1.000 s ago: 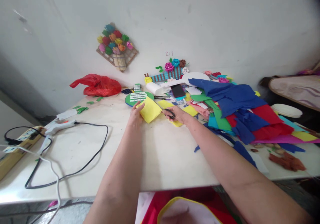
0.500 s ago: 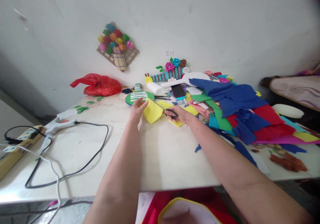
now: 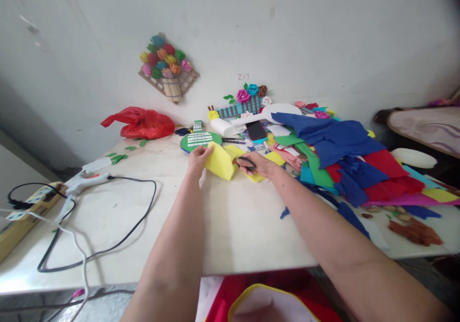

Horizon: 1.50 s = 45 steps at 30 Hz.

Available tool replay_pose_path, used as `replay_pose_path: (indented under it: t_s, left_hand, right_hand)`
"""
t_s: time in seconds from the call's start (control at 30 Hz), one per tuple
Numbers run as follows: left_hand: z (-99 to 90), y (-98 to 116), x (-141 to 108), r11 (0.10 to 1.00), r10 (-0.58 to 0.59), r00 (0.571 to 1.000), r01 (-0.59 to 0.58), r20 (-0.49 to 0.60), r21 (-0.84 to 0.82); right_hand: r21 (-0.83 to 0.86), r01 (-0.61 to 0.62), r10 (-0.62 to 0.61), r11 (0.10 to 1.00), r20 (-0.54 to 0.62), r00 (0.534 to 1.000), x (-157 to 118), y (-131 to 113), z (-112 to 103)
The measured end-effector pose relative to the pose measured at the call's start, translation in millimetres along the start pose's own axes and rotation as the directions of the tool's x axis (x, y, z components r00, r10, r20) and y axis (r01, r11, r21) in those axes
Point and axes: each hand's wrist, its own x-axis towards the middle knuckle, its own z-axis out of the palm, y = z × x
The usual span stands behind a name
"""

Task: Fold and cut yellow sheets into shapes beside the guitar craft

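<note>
A yellow sheet [image 3: 220, 163] hangs from my left hand [image 3: 199, 160], which pinches its left edge above the table. Black-handled scissors [image 3: 247, 163] are in my right hand [image 3: 256, 164], its fingers wrapped round the handles. The scissors are at the sheet's right edge; their blades are hard to make out. More yellow material [image 3: 256, 175] lies under and beside my right hand. Just behind my left hand is a green round piece [image 3: 214, 139] with white strips on it.
A glue gun [image 3: 88, 183] with a looping black cord and a power strip [image 3: 32, 207] are at the left. A red plastic bag [image 3: 145, 123] sits at the back. Blue cloth-like sheets [image 3: 323, 137] and other coloured pieces heap up on the right, near a phone [image 3: 256, 130].
The yellow sheet has turned and spread, its lower corner now further right. My left hand's fingers have closed on its edge. My right hand has barely moved.
</note>
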Motion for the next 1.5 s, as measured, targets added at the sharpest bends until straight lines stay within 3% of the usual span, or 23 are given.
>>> replay_pose_path:
  t_s: [0.2,0.73,1.03,1.23,1.5]
  left_hand:
    - [3.7,4,1,0.998,0.054,0.998,-0.054,-0.013,0.038]
    - [5.0,2,-1,0.999,-0.041,0.999,0.041,-0.01,-0.008]
    - [-0.6,-4,1,0.991,-0.005,0.999,0.011,-0.049,0.137]
    - [1.5,3,-5,0.993,-0.085,0.996,0.083,0.015,0.08]
    - [4.0,10,-11,0.995,-0.061,0.996,0.066,0.062,-0.078]
  right_hand:
    - [0.029,0.005,-0.005,1.0,0.005,1.0,-3,-3,-1]
    - [0.047,-0.005,0.006,0.999,-0.014,1.0,-5,-6,-2]
    - [0.038,-0.013,0.012,0.999,0.014,1.0,-5,-5,-2]
    - [0.023,-0.018,0.017,1.0,0.037,0.999,-3,-2,-4]
    - [0.006,0.003,-0.003,1.0,0.063,0.998,-6,-5,-4]
